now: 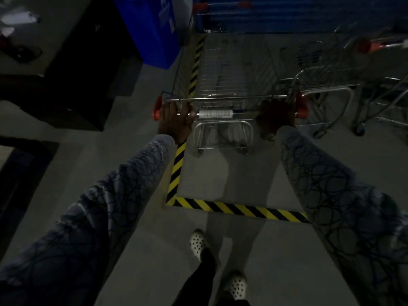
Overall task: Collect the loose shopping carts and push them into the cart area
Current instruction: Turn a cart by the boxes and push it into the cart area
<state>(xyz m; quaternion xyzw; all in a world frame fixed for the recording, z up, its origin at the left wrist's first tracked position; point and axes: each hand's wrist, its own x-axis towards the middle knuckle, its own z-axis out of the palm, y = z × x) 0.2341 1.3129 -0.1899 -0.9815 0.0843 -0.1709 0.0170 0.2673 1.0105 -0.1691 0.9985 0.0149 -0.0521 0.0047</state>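
We hold the cart handle (pixel 215 114) with our left hand (pixel 174 120) and right hand (pixel 276 117).
Our shoes (pixel 197 241) stand before the striped floor tape (pixel 238 209). Both hands curl round the handle near its orange ends. The cart (pixel 231 69) stands beyond the near stripe, its left side over the side stripe. Another cart (pixel 331 96) stands just right, and a blue bin (pixel 152 29) is far left.

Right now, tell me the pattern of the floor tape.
The floor tape has yellow and black diagonal stripes; the head view shows it best.
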